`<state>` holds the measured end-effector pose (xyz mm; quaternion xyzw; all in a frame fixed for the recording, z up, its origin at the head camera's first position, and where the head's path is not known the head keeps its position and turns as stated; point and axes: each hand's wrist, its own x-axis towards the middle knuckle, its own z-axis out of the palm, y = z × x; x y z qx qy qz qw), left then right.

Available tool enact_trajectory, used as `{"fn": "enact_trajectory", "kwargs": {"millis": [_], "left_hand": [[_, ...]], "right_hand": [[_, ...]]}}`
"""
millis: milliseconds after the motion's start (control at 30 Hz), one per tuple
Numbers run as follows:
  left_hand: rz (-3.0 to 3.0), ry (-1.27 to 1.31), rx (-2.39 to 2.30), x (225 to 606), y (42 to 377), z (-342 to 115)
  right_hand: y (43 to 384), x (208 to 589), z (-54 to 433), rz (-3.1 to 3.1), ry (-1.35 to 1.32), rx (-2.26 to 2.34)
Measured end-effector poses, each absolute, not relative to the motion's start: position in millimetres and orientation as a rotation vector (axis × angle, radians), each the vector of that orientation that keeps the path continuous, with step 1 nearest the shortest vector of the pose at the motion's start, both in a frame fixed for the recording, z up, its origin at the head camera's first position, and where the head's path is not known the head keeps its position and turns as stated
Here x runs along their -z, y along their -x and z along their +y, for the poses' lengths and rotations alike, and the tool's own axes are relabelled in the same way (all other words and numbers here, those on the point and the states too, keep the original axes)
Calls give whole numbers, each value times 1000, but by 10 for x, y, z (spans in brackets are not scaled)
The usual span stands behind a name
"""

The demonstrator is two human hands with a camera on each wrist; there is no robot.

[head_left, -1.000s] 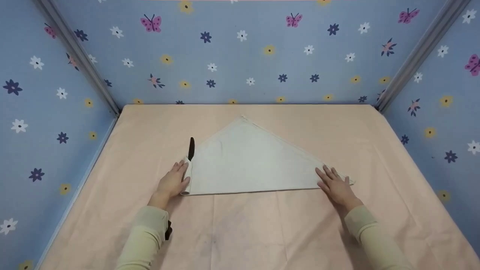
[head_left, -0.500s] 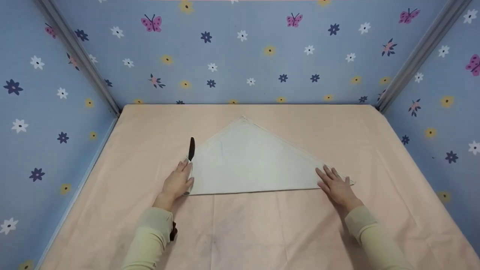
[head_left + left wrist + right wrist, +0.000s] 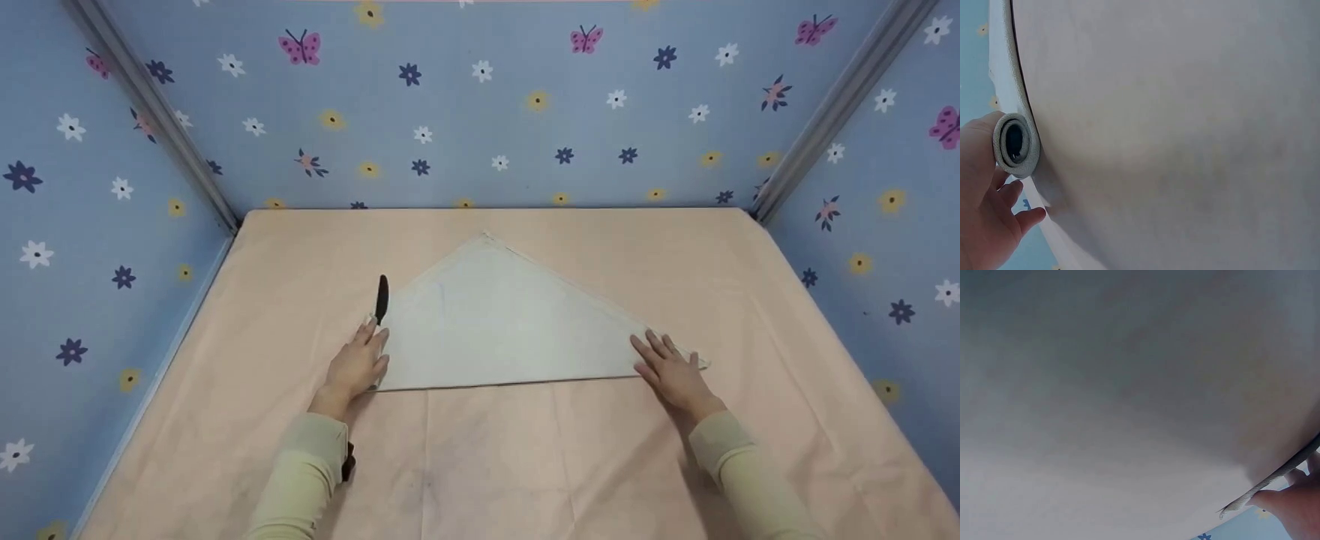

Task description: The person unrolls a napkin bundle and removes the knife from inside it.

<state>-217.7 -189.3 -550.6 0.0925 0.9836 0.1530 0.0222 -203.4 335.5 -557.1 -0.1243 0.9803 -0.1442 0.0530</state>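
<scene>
A whitish napkin-like cloth (image 3: 502, 322) lies folded, its peak pointing away and its left end rolled up. In the left wrist view, the end of the roll (image 3: 1032, 147) shows coiled layers round a dark core. From the roll's far end sticks a slim black handle-shaped object (image 3: 382, 298); the rest of it is hidden inside. My left hand (image 3: 356, 369) straddles and grips the roll, thumb on the right side and fingers on the left. The right hand (image 3: 671, 373) rests with spread fingers on the cloth's right corner.
A pale peach tablecloth (image 3: 487, 465) with fold lines covers the table. Blue walls (image 3: 480, 112) patterned with flowers and butterflies rise at the back and both sides, with grey posts (image 3: 150, 97) at the corners.
My left hand has shifted slightly right with the roll, its fingers settling farther over it. The right hand has stayed in place on the corner.
</scene>
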Motion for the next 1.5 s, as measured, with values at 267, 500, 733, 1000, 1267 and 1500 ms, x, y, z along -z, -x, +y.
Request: {"fn": "enact_trajectory", "kwargs": {"millis": [267, 500, 733, 1000, 1267, 1500], "left_hand": [[3051, -308, -471, 5496, 2164, -1941], [3054, -304, -446, 5484, 2167, -1980], [3060, -276, -463, 5473, 2163, -2024], [3036, -223, -495, 5457, 2144, -2075], [3028, -190, -496, 5456, 2135, -2121], [3015, -171, -489, 5437, 2127, -2143]], "right_hand": [[2039, 5583, 3362, 2974, 378, 453], [2045, 5571, 3372, 2950, 371, 456], [2056, 5572, 3364, 2960, 362, 438], [2046, 5576, 3364, 2967, 367, 440], [2038, 5565, 3364, 2975, 385, 427], [2031, 5558, 3357, 2969, 376, 413]]}}
